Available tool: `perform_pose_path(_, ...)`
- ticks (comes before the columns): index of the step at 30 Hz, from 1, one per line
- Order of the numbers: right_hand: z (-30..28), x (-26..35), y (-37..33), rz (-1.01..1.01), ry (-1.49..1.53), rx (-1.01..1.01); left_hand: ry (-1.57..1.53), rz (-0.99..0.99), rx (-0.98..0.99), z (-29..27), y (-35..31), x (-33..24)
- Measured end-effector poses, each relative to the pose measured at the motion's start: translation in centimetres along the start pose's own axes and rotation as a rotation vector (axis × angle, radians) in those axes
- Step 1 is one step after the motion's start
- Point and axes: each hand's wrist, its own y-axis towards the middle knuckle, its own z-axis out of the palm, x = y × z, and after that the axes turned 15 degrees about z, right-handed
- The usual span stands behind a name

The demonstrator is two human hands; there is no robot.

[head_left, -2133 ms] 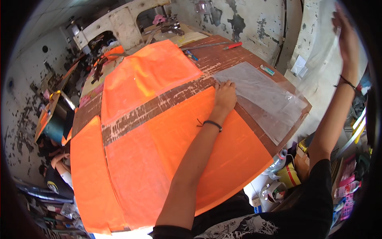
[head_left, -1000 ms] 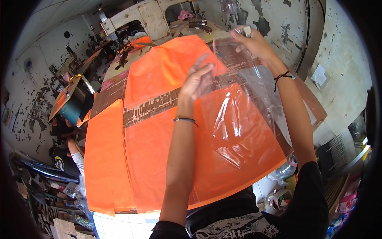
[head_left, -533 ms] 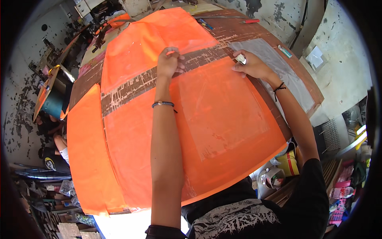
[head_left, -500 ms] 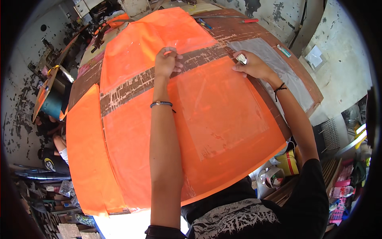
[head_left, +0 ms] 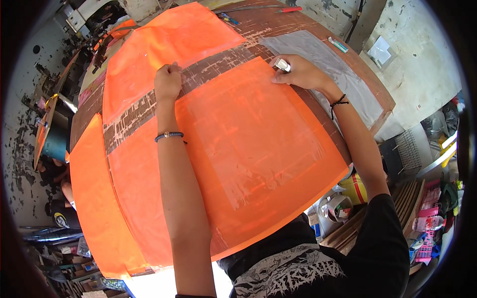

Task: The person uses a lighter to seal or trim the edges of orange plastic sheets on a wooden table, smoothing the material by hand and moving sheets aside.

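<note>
A large orange sheet (head_left: 308, 174) lies on the brown worktable in front of me, with a rectangle of clear plastic (head_left: 253, 134) flat on it. At the sheet's far right corner, my right hand (head_left: 298, 72) is closed, thumb and fingers on the edge. A small white-and-silver object (head_left: 282, 65) shows at those fingers; its kind is unclear. My left hand (head_left: 169, 83) has its fingers curled in over the brown strip by the sheet's far left corner. What they hold, if anything, is hidden. Another orange sheet (head_left: 164, 44) lies beyond that strip.
More orange material (head_left: 94, 193) covers the table's left side. On the right lie a grey translucent sheet (head_left: 328, 69) and a small tube-like item (head_left: 338, 44). A red-handled tool (head_left: 290, 9) lies at the back. A person (head_left: 59, 203) is low at the left.
The whole view has shifted. My left hand has moved left and its fingers have curled tighter. The top sheet's far left corner has shifted left; my right hand stays at the far right corner.
</note>
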Motion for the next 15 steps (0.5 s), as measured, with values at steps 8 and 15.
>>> perform_pose_path(8,-1.2,-0.6,-1.2,0.040,-0.057,-0.019,0.218,0.114,-0.060,0.9,-0.7,-0.3)
perform_pose_path(15,-2.6,-0.1,-2.1,0.023,-0.167,0.074,0.410,0.264,-0.070,1.9,-1.2,-1.6)
